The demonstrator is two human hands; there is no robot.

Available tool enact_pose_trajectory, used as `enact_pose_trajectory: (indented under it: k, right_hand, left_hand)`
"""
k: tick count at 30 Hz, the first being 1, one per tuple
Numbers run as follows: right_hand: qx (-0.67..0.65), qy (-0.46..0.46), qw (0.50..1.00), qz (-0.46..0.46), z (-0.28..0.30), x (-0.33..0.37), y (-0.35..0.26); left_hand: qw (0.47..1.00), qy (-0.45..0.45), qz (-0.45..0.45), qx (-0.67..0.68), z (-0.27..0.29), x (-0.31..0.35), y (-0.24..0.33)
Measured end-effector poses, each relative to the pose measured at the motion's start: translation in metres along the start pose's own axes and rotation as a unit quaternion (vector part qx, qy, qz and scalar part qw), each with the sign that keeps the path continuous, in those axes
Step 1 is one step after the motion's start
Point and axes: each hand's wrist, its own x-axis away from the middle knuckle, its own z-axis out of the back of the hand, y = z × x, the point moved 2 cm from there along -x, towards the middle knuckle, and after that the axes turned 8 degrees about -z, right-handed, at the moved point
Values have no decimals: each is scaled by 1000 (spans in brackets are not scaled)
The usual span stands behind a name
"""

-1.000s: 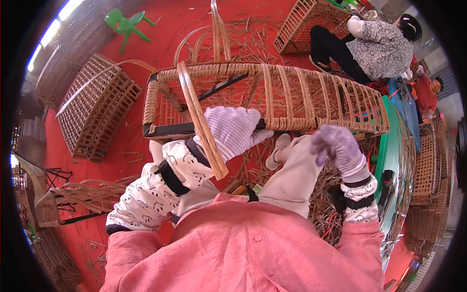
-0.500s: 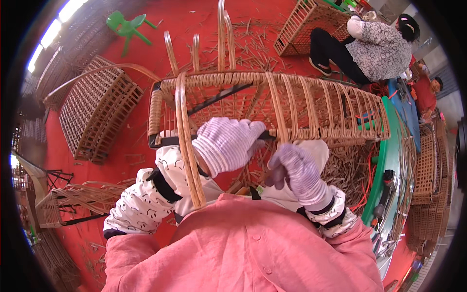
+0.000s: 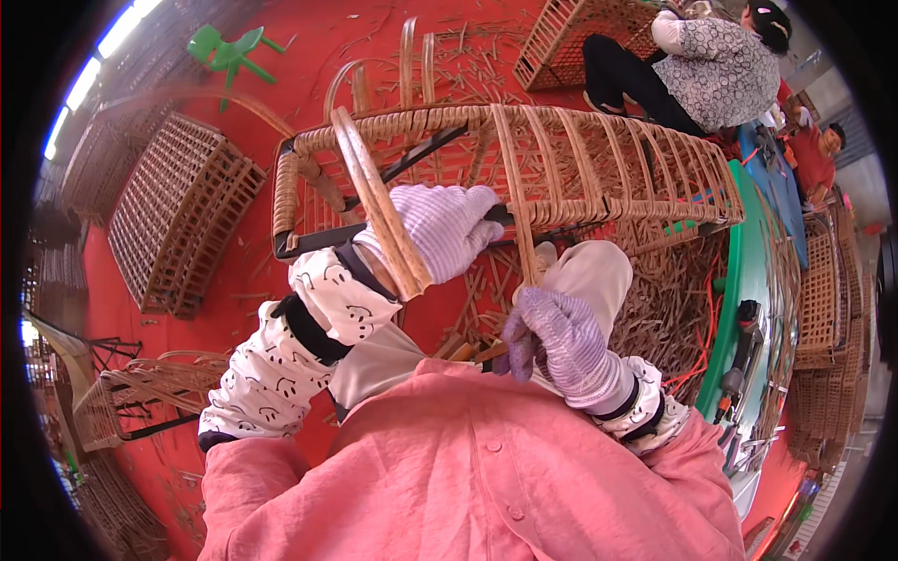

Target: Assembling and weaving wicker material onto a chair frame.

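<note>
Roughly half-woven, the rattan frame [image 3: 524, 178] lies across the lap; left hand [image 3: 440, 229] clamps its metal bar [image 3: 309, 241], right hand [image 3: 552, 337] pinches a cane strip [image 3: 513, 178], near end still bare

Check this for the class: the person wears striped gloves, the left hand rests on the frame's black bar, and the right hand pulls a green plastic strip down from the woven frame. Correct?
Not quite. In the head view the right hand pulls a tan cane strip, not a green plastic one. The rest stands: striped gloves, the left hand on the black bar of the woven frame.
</note>
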Motion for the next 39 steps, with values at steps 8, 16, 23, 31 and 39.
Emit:
enact_pose_trajectory:
  k: [8, 16, 23, 31, 39]
  right_hand:
    - [22, -44, 999, -23, 2, 0, 10]
    - [24, -88, 996, -19, 6, -4, 31]
    - [46, -98, 994, -18, 32, -72, 65]
    - [625, 104, 713, 299, 98, -176, 23]
    - [706, 82, 675, 198, 116, -179, 66]
  left_hand:
    - [999, 27, -10, -23, -4, 2, -6]
    - [999, 27, -13, -18, -3, 2, -11]
    - [998, -28, -46, 11, 4, -4, -20]
    - [939, -92, 34, 331, 2, -17, -20]
    - [789, -170, 258, 531, -14, -25, -25]
